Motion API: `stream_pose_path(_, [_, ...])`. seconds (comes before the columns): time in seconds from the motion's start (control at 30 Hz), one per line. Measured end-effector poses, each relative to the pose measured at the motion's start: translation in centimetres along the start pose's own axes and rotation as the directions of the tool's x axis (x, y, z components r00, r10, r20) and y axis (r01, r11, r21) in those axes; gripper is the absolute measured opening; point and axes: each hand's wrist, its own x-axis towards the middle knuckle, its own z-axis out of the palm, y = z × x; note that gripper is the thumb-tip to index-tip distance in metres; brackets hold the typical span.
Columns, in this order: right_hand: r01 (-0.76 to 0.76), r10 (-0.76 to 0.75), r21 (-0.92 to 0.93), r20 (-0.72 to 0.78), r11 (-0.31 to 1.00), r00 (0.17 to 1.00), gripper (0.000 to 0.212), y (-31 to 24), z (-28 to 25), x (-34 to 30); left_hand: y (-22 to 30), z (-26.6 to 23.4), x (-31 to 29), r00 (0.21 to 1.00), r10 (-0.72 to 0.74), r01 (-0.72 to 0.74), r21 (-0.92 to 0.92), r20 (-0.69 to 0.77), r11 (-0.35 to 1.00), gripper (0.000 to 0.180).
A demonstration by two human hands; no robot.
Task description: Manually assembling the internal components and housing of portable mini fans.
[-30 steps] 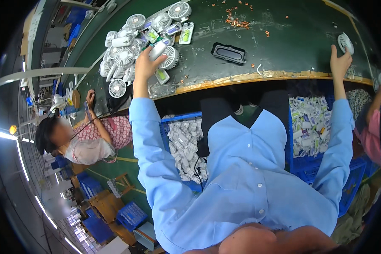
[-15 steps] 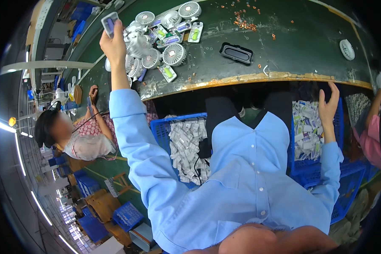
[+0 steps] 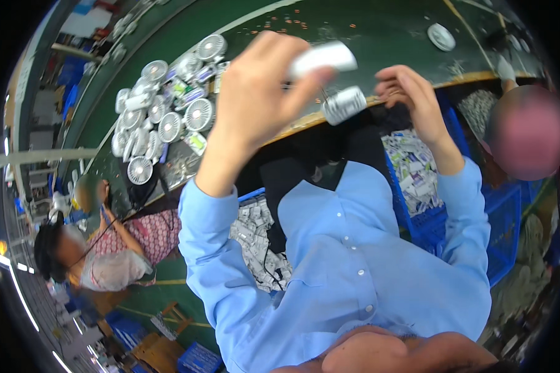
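Note:
My left hand (image 3: 261, 87) is raised over the bench and pinches a white fan handle shell (image 3: 325, 58), its smooth rounded back showing. Just below it hangs a white slotted piece (image 3: 344, 105), possibly a fan head; a thin lead seems to join the two, though motion blurs it. To the right, my right hand (image 3: 410, 99) is held up with fingers apart and nothing in them, close to the hanging piece but not touching it. Beyond my left wrist lies a heap of small white fans (image 3: 170, 127) with opened handles showing green and purple cells.
A lone white fan head (image 3: 441, 37) lies far right on the green bench (image 3: 392, 43). Blue crates stand either side of my lap, one with white parts (image 3: 252, 227), one with mixed parts (image 3: 417, 174). Co-workers sit at left (image 3: 115, 261) and right (image 3: 529, 133).
My left hand has swung right from the fan heap with the shell, which has turned from its open face to its back. My right hand has moved left, toward it. The view has shifted.

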Motion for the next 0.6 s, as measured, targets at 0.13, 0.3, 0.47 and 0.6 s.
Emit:
stream_pose_path(0.13, [-0.464, 0.386, 0.054, 0.475, 0.884, 0.791, 0.07, 0.5, 1.0, -1.3, 4.3, 4.6, -1.5, 0.966, 0.235, -0.235, -0.015, 0.108, 0.972, 0.05])
stream_pose_path(0.3, [-0.804, 0.394, 0.378, 0.725, 0.458, 0.565, 0.049, 4.3, 0.8, -4.6, 7.9, 6.5, -6.3, 0.883, 0.451, -0.452, -0.021, 0.131, 0.892, 0.041])
stream_pose_path(0.47, [-0.639, 0.372, 0.148, 0.705, 0.755, 0.604, 0.018, 4.9, 2.9, -6.0, 9.4, 8.6, -11.4, 0.838, 0.545, -0.545, 0.116, 0.042, 0.83, 0.011])
stream_pose_path(0.6, [-0.691, 0.441, 0.227, 0.625, 0.686, 0.643, 0.021, 4.0, 3.6, -5.9, 8.6, 9.3, -16.4, 0.9, 0.337, -0.358, -0.031, -0.276, 0.933, 0.04])
